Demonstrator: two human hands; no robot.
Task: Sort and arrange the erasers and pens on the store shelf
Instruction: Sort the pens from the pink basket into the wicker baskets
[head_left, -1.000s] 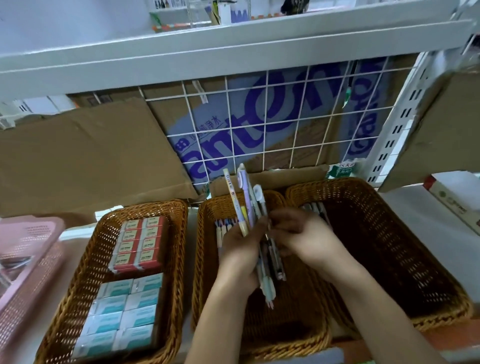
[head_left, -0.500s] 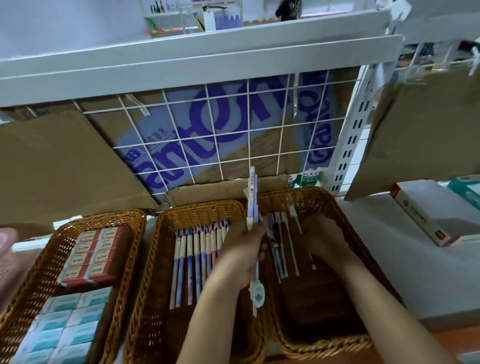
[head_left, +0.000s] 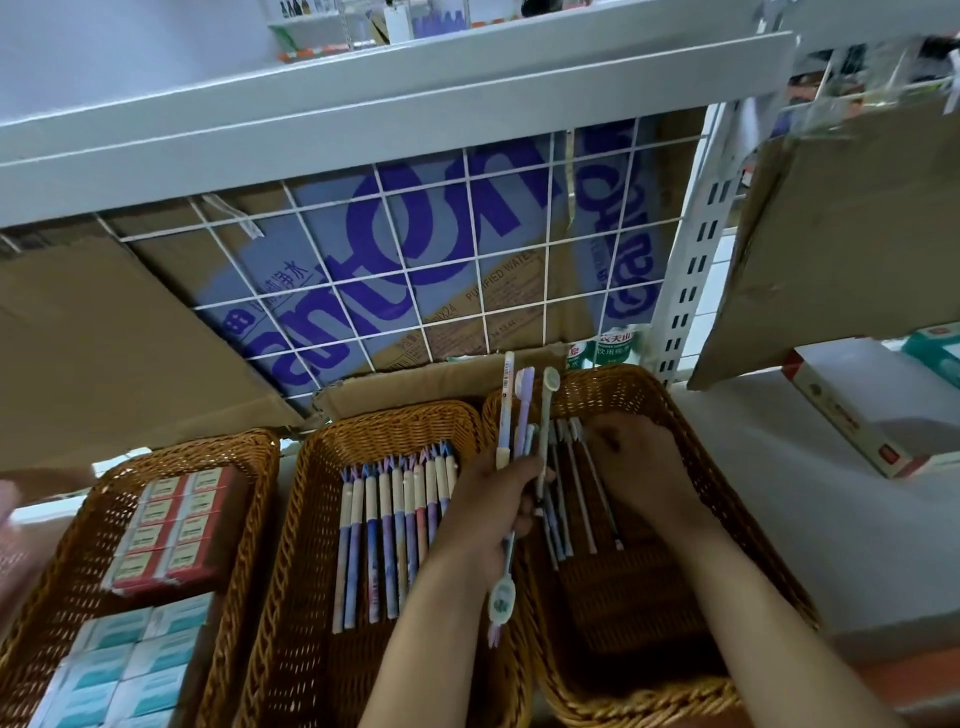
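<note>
Three wicker baskets stand side by side on the shelf. The left basket (head_left: 249, 457) holds red-labelled erasers (head_left: 171, 525) at the back and teal-labelled erasers (head_left: 130, 660) in front. A neat row of pens (head_left: 395, 535) lies in the middle basket (head_left: 395, 421). My left hand (head_left: 488, 509) grips a bundle of pens (head_left: 519, 415) upright between the middle and right baskets. My right hand (head_left: 634, 462) rests inside the right basket (head_left: 696, 452), palm down on a few slim pens (head_left: 582, 499) lying there; what its fingers grip is hidden.
A white wire grid (head_left: 415, 260) with a printed cardboard box behind it backs the shelf. A grey upper shelf (head_left: 363, 104) overhangs. White boxes (head_left: 857, 410) sit on the shelf to the right, under hanging cardboard (head_left: 841, 244).
The view has shifted right over the last second. My right hand left the bundle and went down into the right basket onto the pens there. My left hand still holds the bundle.
</note>
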